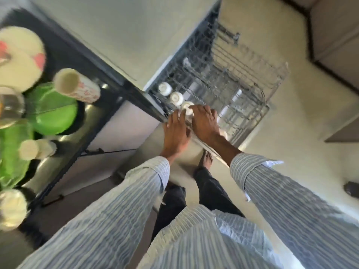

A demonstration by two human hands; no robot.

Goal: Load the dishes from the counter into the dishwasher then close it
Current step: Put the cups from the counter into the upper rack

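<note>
The dishwasher's upper wire rack [252, 74] is pulled out over the floor. Two white cups [164, 88] [176, 98] sit upside down along its near-left edge. A third white cup [186, 108] is in line with them at the rack's edge, partly hidden by fingers. My left hand [175, 133] and my right hand [204, 123] both reach down to it, fingertips on either side of it. The picture is blurred, so the exact grip is unclear.
On the dark counter [64, 45] at left stand white plates [21, 55], green plates [52, 111], a patterned mug [75, 85], a glass [9, 105] and two white cups [35, 149] [11, 208]. My bare foot [206, 160] is beside the rack. A dark object [351, 188] lies on the floor at right.
</note>
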